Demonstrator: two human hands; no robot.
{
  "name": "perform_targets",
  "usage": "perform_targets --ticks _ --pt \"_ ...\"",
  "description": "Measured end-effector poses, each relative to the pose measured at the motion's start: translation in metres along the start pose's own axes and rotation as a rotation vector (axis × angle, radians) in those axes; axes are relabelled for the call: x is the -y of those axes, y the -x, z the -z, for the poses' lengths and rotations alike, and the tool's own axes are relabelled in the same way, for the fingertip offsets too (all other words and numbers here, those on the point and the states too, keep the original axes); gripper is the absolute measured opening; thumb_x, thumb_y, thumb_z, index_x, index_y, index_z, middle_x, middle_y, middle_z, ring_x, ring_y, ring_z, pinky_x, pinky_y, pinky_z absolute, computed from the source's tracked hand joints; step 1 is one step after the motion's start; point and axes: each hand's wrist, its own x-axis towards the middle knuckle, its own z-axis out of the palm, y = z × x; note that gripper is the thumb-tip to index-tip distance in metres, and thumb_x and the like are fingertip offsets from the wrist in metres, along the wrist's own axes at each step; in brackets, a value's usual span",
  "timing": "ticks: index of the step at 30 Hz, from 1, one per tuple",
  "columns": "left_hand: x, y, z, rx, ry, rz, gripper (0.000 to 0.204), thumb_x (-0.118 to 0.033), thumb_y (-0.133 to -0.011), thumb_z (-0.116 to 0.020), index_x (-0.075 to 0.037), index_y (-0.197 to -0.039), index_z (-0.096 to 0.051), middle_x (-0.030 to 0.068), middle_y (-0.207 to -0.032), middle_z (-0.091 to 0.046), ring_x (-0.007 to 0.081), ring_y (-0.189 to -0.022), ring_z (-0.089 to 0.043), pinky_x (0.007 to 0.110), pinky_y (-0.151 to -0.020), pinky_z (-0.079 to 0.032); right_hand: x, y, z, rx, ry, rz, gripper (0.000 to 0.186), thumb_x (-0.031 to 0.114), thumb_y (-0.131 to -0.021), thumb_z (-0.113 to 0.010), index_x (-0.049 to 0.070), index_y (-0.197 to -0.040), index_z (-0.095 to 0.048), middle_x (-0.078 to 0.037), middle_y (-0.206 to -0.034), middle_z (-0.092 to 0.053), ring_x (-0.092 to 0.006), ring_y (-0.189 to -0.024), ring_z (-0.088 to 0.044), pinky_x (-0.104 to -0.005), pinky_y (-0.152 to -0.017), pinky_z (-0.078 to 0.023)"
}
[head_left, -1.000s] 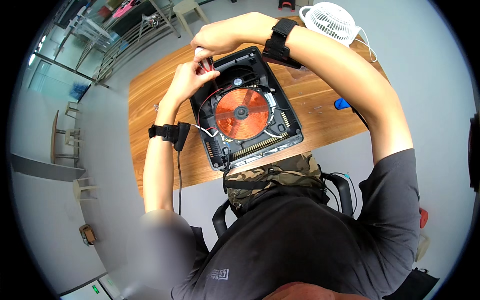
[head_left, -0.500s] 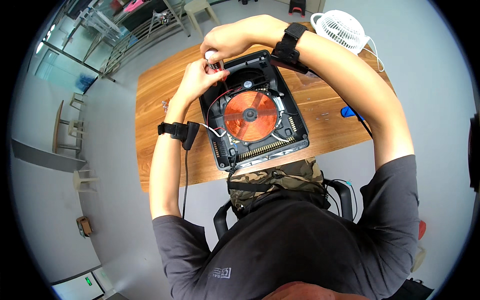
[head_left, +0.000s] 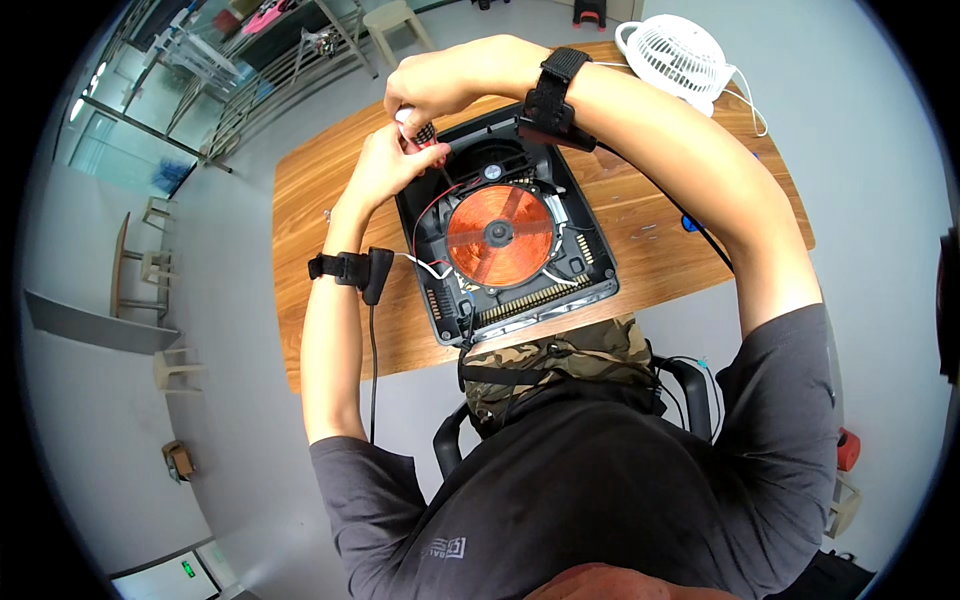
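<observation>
Right hand (head_left: 440,85) clamped on screwdriver (head_left: 425,132); left hand (head_left: 385,165) steadying it; opened cooker (head_left: 505,240) on wooden table (head_left: 320,210)

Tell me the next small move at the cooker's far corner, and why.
Probably keep turning the screwdriver: the right hand grips its handle over the opened cooker's far left corner, while the left hand steadies the tip there.

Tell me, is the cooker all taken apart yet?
Partly. The top is off the induction cooker, so its copper coil shows. The right hand holds a screwdriver at the far corner, with the left hand beside it. Coil, fan and wires remain inside.
</observation>
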Motion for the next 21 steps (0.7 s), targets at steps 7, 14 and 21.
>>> perform_targets --ticks 7,14,21 --pt "-0.007 0.003 0.003 0.024 0.009 0.065 0.027 -0.026 -0.085 -0.082 -0.002 -0.091 -0.069 0.0042 -0.077 -0.074 0.0088 -0.062 -0.065 0.026 -0.059 -0.052 -0.010 -0.002 -0.010 -0.109 -0.027 0.070 0.035 0.024 -0.090 -0.073 0.000 -0.115 -0.071 -0.021 -0.101 -0.074 -0.0348 -0.097 -0.071 -0.0426 -0.087 -0.055" --pt "-0.013 0.002 -0.002 -0.014 -0.053 0.067 0.030 -0.028 -0.085 -0.083 -0.003 -0.090 -0.069 0.0041 -0.076 -0.074 0.0094 -0.065 -0.068 0.025 -0.060 -0.054 -0.004 0.005 -0.006 -0.071 0.015 -0.110 0.039 0.034 -0.094 -0.071 -0.003 -0.107 -0.072 -0.021 -0.093 -0.074 -0.0370 -0.089 -0.072 -0.0424 -0.079 -0.056" --pt "-0.027 0.004 0.000 0.017 -0.117 0.070 0.028 -0.030 -0.085 -0.082 -0.004 -0.083 -0.070 0.0044 -0.075 -0.074 0.0102 -0.063 -0.067 0.027 -0.058 -0.053 -0.004 0.007 -0.004 -0.028 -0.030 -0.074 0.030 0.020 -0.090 -0.074 -0.002 -0.109 -0.072 -0.020 -0.095 -0.075 -0.0369 -0.090 -0.071 -0.0423 -0.082 -0.055"
